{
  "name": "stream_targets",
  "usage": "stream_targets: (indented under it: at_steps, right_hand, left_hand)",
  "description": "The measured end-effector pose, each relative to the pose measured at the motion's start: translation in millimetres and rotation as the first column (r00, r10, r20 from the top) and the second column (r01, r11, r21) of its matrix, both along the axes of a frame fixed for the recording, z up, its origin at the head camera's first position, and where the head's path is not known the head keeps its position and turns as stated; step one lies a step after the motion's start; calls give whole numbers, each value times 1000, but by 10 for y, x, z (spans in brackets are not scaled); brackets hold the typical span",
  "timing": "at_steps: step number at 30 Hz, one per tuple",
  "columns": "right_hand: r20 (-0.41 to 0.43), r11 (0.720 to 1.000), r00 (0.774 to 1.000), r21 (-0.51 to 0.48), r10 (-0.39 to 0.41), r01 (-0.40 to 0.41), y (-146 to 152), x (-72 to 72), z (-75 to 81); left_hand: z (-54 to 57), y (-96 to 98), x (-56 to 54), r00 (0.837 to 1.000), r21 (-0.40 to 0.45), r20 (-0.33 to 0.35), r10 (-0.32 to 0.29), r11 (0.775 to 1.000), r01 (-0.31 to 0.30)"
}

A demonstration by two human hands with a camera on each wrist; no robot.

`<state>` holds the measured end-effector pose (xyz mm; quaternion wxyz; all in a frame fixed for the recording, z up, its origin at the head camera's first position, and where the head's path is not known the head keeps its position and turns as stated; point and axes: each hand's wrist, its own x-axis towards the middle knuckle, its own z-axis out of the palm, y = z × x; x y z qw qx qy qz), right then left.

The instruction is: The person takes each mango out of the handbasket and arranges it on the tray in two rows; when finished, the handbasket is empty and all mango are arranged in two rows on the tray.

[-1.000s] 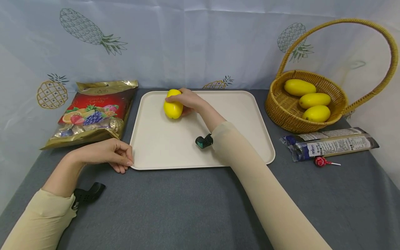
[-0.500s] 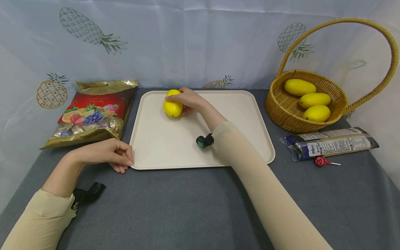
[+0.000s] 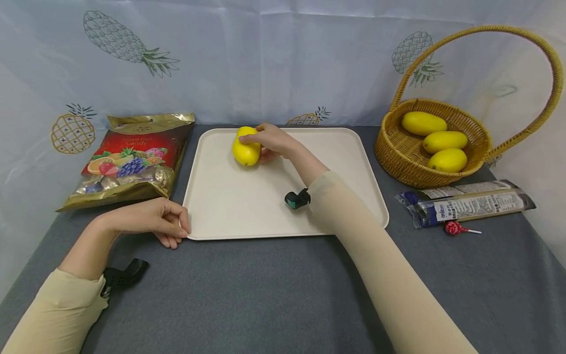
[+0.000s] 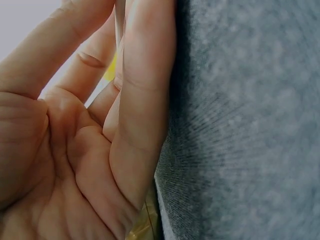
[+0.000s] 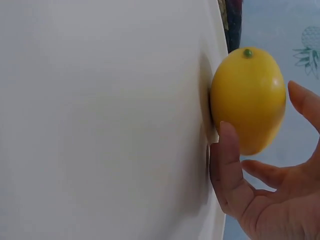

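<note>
A yellow, mango-like fruit (image 3: pixel 245 153) lies on the far left part of the cream tray (image 3: pixel 283 196). My right hand (image 3: pixel 276 141) is around its right side. In the right wrist view, one fingertip overlaps the fruit (image 5: pixel 247 100), while the upper digit stands apart from it; a small green nub shows at the fruit's end. At the near left corner, my left hand (image 3: pixel 155 220) pinches the rim of the tray. The left wrist view shows that hand (image 4: pixel 85 135) close up, low beside the grey cloth, with the thin tray edge between its fingers.
A wicker basket (image 3: pixel 402 174) holding several similar yellow fruits (image 3: pixel 447 161) stands at right. In front lie two long packets (image 3: pixel 479 207) and a red lollipop (image 3: pixel 454 228). A fruit candy bag (image 3: pixel 132 157) leans at left. A pineapple-print curtain (image 3: pixel 274 59) hangs behind.
My right hand has shifted slightly right and its thumb has drawn back, showing more of the fruit. The fruit and tray are almost where they were. The left hand has barely moved.
</note>
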<state>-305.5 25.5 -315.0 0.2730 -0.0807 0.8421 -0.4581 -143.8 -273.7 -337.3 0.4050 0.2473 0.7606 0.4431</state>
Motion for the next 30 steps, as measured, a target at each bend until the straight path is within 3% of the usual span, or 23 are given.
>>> stream_targets:
  at_steps: [8, 17, 30]
  right_hand:
    - [15, 1000, 999, -4, -29, 29, 261, 33, 119]
    - [-24, 999, 1000, -53, 1, -3, 638, 98, 339]
    - [-151, 992, 988, -125, -40, 21, 1281, 295, 761]
  left_hand:
    - [-5, 7, -5, 1000, -1, 9, 0, 1000, 0]
    - [-28, -15, 8, 1000, -1, 28, 14, 1000, -14]
    - [-31, -6, 8, 999, -5, 29, 16, 1000, -16]
